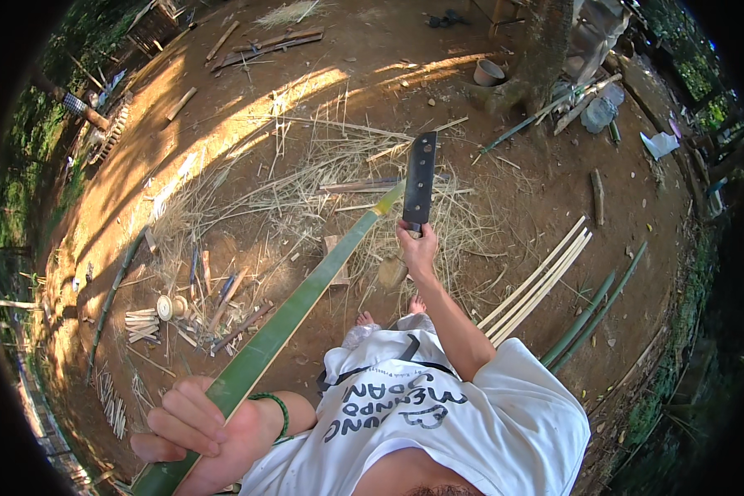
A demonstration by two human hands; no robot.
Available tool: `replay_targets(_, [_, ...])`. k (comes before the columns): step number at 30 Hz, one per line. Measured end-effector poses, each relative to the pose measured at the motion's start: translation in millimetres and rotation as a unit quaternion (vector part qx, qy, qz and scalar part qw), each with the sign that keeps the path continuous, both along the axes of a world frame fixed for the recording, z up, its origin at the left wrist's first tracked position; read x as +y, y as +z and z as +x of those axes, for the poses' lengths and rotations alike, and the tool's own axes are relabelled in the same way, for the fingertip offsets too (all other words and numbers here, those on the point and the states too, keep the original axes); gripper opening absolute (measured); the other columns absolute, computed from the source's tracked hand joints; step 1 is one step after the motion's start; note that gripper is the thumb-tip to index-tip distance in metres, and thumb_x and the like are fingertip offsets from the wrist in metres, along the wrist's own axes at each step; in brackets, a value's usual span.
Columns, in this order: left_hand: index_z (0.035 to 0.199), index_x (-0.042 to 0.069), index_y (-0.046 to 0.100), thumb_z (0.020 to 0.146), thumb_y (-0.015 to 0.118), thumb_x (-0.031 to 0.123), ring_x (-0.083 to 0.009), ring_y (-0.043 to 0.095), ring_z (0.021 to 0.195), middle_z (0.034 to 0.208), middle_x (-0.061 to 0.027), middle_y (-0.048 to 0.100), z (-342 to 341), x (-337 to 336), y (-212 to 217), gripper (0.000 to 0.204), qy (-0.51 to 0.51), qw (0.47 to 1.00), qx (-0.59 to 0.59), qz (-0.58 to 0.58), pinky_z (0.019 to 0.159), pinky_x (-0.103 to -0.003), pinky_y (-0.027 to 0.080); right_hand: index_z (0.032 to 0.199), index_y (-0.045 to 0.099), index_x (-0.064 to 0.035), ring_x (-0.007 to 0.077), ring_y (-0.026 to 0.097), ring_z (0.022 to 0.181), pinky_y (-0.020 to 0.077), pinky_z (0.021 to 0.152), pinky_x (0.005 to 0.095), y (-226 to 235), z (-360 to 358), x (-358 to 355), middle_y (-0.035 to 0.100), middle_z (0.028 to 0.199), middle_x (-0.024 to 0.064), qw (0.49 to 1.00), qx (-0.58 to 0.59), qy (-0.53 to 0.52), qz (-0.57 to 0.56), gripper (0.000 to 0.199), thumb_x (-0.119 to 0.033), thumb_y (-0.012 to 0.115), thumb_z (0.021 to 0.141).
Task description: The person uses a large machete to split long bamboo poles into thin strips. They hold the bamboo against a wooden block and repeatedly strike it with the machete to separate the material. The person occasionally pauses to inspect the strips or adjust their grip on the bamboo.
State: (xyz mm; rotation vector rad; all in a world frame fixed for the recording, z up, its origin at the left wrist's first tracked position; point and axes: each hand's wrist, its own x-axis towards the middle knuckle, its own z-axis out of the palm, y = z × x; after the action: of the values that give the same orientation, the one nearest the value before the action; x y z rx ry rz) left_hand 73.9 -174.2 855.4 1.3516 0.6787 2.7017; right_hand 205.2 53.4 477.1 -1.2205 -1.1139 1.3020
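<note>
My left hand (pixel 211 430) is closed around the near end of a long green bamboo strip (pixel 293 293), at the lower left. The strip slants up and away to the right, and its yellowish far tip lies close beside a cleaver (pixel 420 178). That cleaver has a broad dark blade with several holes along it. My right hand (pixel 419 245) grips it at the handle, with the blade pointing away from me. Whether the blade touches the bamboo tip I cannot tell. A wooden block (pixel 336 260) lies on the ground beyond the strip.
Pale shavings (pixel 289 194) litter the dirt ahead. Split pale sticks (pixel 546 277) and green bamboo poles (pixel 591 318) lie to the right. Short cut pieces (pixel 142 324) and a spool (pixel 171 307) are at left. A tree trunk (pixel 537 58) and a pot (pixel 488 73) stand far right.
</note>
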Motion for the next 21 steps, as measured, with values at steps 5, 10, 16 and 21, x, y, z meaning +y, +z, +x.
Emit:
replay_targets(5, [0.072,0.012,0.043,0.083,0.049,0.084,-0.0083,0.036,0.046,0.052,0.0014,0.041,3,1,1,0.073,-0.004,1.0,0.003,-0.009,0.047,-0.023,0.025,0.106,0.069,0.0,0.0102,0.063,0.081,0.0507,0.073,0.0267,-2,-7,5,0.07,0.094,0.0044,0.999,-0.007,0.022,0.025,0.025,-0.007,0.076,0.083])
replay_targets(10, [0.072,0.012,0.043,0.083,0.051,0.082,-0.0085,0.036,0.045,0.051,0.0012,0.04,6,-1,2,0.071,-0.006,1.0,0.008,-0.014,0.047,-0.023,0.025,0.106,0.068,0.0001,0.0124,0.063,0.08,0.05,0.074,0.0293,12,-15,11,0.07,0.09,0.0055,0.998,-0.036,0.042,0.044,0.027,-0.007,0.076,0.082])
replay_targets(16, [0.071,0.012,0.042,0.084,0.049,0.082,-0.009,0.037,0.045,0.05,0.0009,0.04,9,1,3,0.072,-0.015,1.0,0.007,-0.006,0.047,-0.023,0.026,0.102,0.068,-0.001,0.0115,0.062,0.077,0.0496,0.071,0.0291,13,-20,10,0.069,0.087,0.004,0.998,-0.013,0.052,0.025,0.024,-0.007,0.076,0.081])
replay_targets(21, [0.071,0.012,0.041,0.084,0.049,0.082,-0.0089,0.037,0.045,0.051,0.0009,0.04,7,1,2,0.072,-0.002,1.0,0.003,-0.003,0.047,-0.022,0.026,0.1,0.067,-0.0013,0.0102,0.06,0.074,0.0484,0.068,0.0272,22,-11,3,0.067,0.084,0.002,0.997,-0.009,0.07,0.019,0.021,-0.007,0.076,0.082])
